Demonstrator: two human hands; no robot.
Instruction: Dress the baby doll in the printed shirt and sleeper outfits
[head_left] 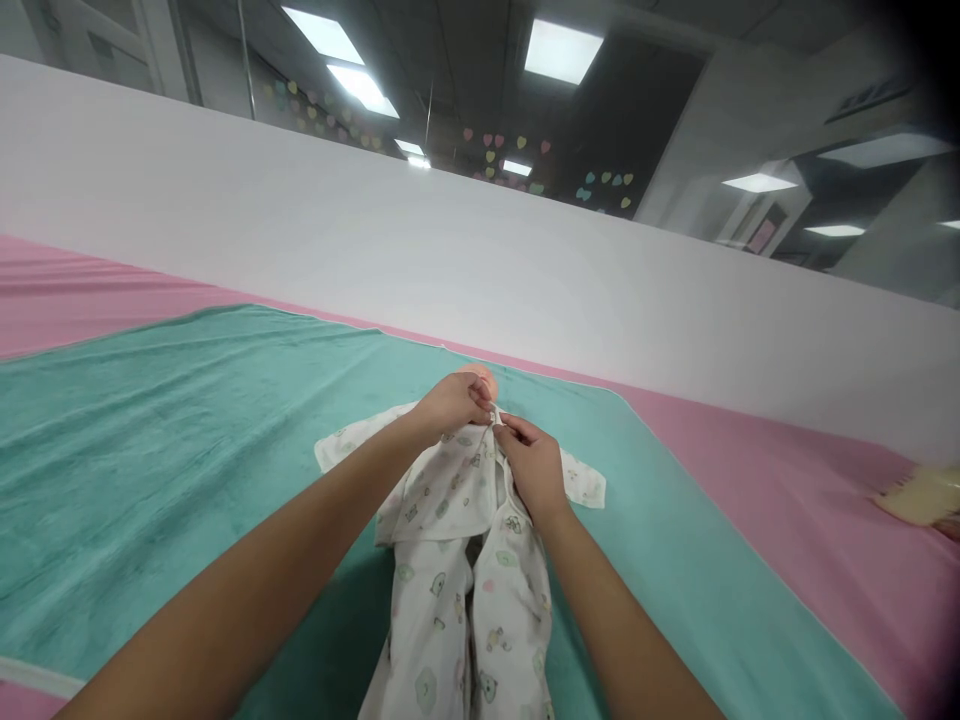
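A baby doll (pixel 480 381) lies on its back, with most of its head hidden behind my left hand (pixel 450 405). It wears a white printed sleeper (pixel 431 610) with small animal motifs, and the sleeves spread to both sides. My left hand pinches the sleeper's front at the neck. My right hand (pixel 529 462) rests on the chest, its fingertips gripping the opposite front edge close to my left hand. The two hands nearly meet at the collar, and the fastening between them is too small to make out.
The doll lies on a teal towel (pixel 187 450) spread over a pink mat (pixel 787 520). A yellowish folded item (pixel 919 497) sits at the mat's right edge. A white partition (pixel 375 220) runs behind the mat, with paper hearts on the wall beyond.
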